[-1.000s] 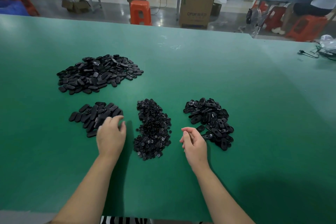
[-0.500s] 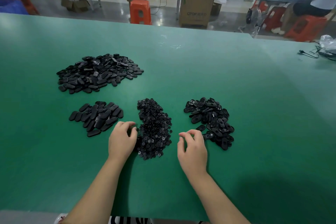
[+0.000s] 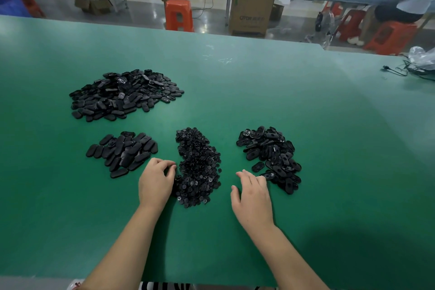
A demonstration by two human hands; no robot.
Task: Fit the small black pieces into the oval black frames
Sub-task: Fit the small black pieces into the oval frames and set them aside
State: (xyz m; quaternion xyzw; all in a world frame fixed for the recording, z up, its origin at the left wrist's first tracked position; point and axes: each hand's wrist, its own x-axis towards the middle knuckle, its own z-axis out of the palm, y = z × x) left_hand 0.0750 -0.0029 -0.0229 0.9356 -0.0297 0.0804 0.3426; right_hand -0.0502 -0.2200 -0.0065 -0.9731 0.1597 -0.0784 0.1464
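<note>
Four black heaps lie on the green desk (image 3: 282, 106), and the two that matter now sit nearest its near edge, one at each of my hands. My left hand (image 3: 156, 183) rests at the left flank of the pile of small black pieces (image 3: 199, 167), fingers curled with the tips touching the pile's rim; whether I already have a piece pinched I cannot tell, since the fingertips are hidden against the black. My right hand (image 3: 253, 195) lies flat and relaxed, gripping nothing, its fingertips just reaching the near-left fringe of the heap of oval black frames (image 3: 270, 155). That heap spreads away from the right hand toward the desk's far right, and one loose frame (image 3: 258, 166) lies just beyond my fingers, its long axis slanting up to the right. So I judge the right hand takes a frame and the left a piece, meeting in the bare strip between them. Two more heaps, the closed ovals (image 3: 122, 152) and the big far pile (image 3: 122, 94), lie to the left
</note>
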